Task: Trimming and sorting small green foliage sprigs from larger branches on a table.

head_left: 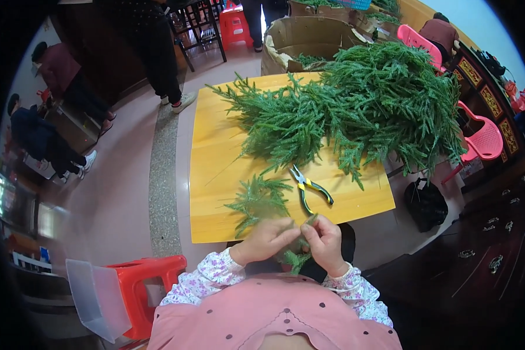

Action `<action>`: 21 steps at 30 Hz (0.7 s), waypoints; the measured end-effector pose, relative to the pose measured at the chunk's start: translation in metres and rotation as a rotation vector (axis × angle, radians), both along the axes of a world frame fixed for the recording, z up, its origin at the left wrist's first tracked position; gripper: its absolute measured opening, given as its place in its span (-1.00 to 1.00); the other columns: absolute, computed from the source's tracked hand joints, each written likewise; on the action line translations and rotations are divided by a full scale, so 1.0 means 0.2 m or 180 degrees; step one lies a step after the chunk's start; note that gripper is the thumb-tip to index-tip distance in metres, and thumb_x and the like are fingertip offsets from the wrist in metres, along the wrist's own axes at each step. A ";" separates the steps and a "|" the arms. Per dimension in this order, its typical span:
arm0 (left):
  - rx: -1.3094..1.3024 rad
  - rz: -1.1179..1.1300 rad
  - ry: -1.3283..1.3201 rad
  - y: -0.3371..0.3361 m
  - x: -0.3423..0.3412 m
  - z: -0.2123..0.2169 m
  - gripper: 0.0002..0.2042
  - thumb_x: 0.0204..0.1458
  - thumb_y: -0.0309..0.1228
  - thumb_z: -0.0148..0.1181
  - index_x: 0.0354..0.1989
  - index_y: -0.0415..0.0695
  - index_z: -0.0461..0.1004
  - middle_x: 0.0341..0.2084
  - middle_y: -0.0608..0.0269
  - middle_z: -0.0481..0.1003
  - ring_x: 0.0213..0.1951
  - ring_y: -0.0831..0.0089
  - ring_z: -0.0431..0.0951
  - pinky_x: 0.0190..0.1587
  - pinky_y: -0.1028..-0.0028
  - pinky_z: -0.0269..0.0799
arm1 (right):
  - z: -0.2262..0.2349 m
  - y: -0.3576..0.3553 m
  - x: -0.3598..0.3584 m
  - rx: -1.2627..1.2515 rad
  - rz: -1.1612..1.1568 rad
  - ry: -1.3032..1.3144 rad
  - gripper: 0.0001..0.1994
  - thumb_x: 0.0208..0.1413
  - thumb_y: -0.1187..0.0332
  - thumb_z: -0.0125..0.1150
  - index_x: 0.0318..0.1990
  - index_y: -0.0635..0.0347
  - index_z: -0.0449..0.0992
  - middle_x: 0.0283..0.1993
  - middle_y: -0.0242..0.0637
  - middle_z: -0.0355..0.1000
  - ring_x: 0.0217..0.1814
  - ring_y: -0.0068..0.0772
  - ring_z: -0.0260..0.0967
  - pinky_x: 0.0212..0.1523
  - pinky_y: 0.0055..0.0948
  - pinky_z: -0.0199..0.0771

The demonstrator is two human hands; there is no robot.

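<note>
Over the near edge of the yellow table, my left hand (266, 240) and my right hand (325, 244) are close together, fingers pinched on a green artificial pine sprig (297, 262). Its leafy end hangs below my hands, and its stem is partly hidden by my fingers. Another green piece (256, 198) spreads over the tabletop just beyond my left hand, blurred near the fingers; I cannot tell whether it joins the held sprig. Pliers (309, 189) with yellow and black handles lie beyond my right hand, jaws pointing away.
A large heap of pine branches (385, 105) covers the far part of the yellow table (210, 169). Behind it stands a cardboard box (309, 44). To my left are a red stool (143, 291) and a clear plastic bin (96, 297). Several people stand or work farther off.
</note>
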State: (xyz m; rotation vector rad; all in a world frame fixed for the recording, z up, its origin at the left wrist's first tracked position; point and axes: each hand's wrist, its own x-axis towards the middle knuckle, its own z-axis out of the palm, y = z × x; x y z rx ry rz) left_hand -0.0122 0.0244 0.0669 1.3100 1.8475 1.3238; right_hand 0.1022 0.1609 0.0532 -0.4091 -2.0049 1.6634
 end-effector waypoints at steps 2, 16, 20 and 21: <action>-0.0167 0.0307 -0.0522 0.03 0.00 -0.03 -0.79 0.13 -0.33 0.10 -0.46 -0.21 0.39 -0.64 0.32 0.36 -0.56 0.59 0.31 -0.50 0.51 0.25 | -0.01 0.01 -0.04 -0.0194 -0.0012 -0.0116 -0.78 0.11 0.37 0.17 -0.53 0.22 0.36 -0.62 -0.48 0.20 -0.59 -0.68 0.12 -0.58 -0.58 0.18; -0.0017 0.1327 -0.1208 0.10 -0.06 -0.09 -0.71 0.18 -0.29 0.05 -0.51 -0.23 0.36 -0.67 0.38 0.29 -0.58 0.63 0.22 -0.51 0.53 0.19 | 0.02 0.07 -0.08 0.1755 -0.0942 0.0784 -0.80 0.01 0.51 0.25 -0.18 0.25 0.45 -0.25 -0.29 0.36 -0.32 -0.41 0.36 -0.36 -0.45 0.42; 0.0114 0.1308 -0.0990 0.08 -0.03 -0.10 -0.72 0.19 -0.29 0.04 -0.48 -0.24 0.38 -0.64 0.37 0.32 -0.57 0.62 0.24 -0.50 0.53 0.21 | 0.05 0.06 -0.07 0.2755 -0.0287 0.0937 -0.73 -0.08 0.55 0.30 -0.17 0.25 0.45 -0.22 -0.19 0.38 -0.30 -0.23 0.38 -0.32 -0.38 0.42; 0.0197 0.1292 -0.0907 0.07 -0.02 -0.10 -0.73 0.19 -0.29 0.04 -0.46 -0.24 0.39 -0.63 0.37 0.33 -0.57 0.62 0.25 -0.49 0.53 0.21 | 0.07 0.07 -0.06 0.2732 -0.0460 0.1077 -0.73 -0.10 0.55 0.31 -0.18 0.25 0.46 -0.24 -0.20 0.39 -0.30 -0.21 0.38 -0.32 -0.37 0.42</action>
